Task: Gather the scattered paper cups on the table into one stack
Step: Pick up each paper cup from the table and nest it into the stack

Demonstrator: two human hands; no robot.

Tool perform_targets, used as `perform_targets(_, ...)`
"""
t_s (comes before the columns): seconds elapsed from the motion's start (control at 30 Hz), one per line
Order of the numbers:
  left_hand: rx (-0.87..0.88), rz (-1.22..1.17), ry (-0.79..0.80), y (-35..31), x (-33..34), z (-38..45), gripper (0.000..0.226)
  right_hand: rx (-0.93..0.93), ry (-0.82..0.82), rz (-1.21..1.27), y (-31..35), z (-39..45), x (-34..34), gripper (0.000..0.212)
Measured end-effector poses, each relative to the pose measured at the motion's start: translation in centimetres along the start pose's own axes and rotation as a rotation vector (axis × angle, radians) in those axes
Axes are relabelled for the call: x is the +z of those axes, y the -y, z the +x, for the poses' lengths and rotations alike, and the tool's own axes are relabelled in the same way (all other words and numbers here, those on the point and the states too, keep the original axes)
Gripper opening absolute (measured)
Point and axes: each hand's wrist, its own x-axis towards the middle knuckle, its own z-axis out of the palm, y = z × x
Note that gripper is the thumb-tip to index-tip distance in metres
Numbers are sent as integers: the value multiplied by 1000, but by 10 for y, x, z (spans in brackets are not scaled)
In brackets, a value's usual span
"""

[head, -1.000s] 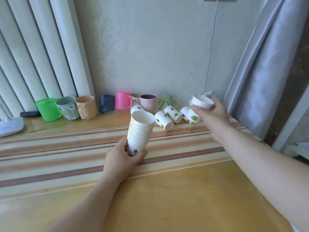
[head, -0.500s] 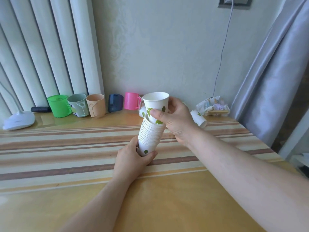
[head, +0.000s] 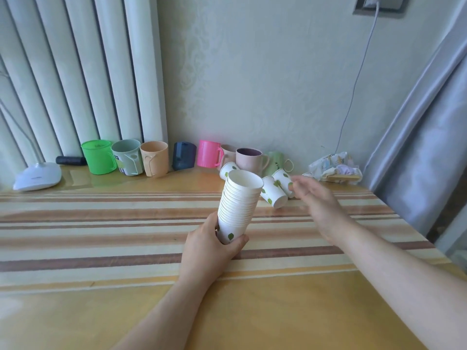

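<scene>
1. While the left hand (head: pixel 209 248) grips the tilted stack (head: pixel 240 205) by its base above the tabletop (head: pixel 101 248), the right hand (head: pixel 316 195) reaches, fingers loose and empty, toward the fallen cups (head: pixel 274 190).
2. Risk — a hasty grab could roll them away, or tilt could spill the stack.

matt paper cup stack (head: pixel 238 205), glossy table (head: pixel 278 311)

A lived-in home room. At ten o'clock a white column radiator (head: pixel 83 72) stands against a pale patterned wall; a row of coloured plastic mugs (head: pixel 154 159) lines the far edge of a striped table (head: pixel 101 238). At two o'clock hangs a grey curtain (head: pixel 424 137); at one o'clock a wall socket (head: pixel 379 5) feeds a cable.
</scene>
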Motion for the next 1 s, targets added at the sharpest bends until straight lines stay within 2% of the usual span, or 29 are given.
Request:
perform_targets(0.07, 6, -3, -4, 1, 1, 0, 52, 62, -200, -147, -17, 32, -23, 28)
perform_targets(0.1, 7, -3, -4, 1, 1, 0, 53, 91, -264, -252, -26, 49, -34, 25)
perform_targets(0.17, 8, -1, -2, 1, 1, 1, 52, 148, -309, -478, -43, 81, -51, 41)
perform_targets(0.27, 13, -2, -6, 1, 2, 2, 51, 213, -239, -719, -60, 117, -59, 55)
perform_targets(0.4, 25, 16, -19, 1, 3, 3, 54, 278, -182, -783, -74, 139, -46, 53)
perform_targets(0.5, 18, 31, -19, 1, 4, 5, 55, 268, -206, -832, -80, 137, -43, 49)
perform_targets(0.6, 16, 42, -13, 2, 3, 5, 53, 291, -203, -784, -81, 119, -51, 50)
perform_targets(0.7, 7, 46, -10, 0, 2, 4, 52, 347, -234, -689, -81, 91, -64, 38)
perform_targets(0.8, 7, 48, -8, -3, 1, 2, 52, 369, -281, -521, -73, 64, -74, 35)
perform_targets(0.9, 8, 60, -8, -4, 1, 2, 52, 245, -261, -258, -48, 43, -66, 42)
perform_targets(1.0, 1, 64, -5, -4, 1, 1, 51, 105, -110, 31, 2, 19, -33, 36)
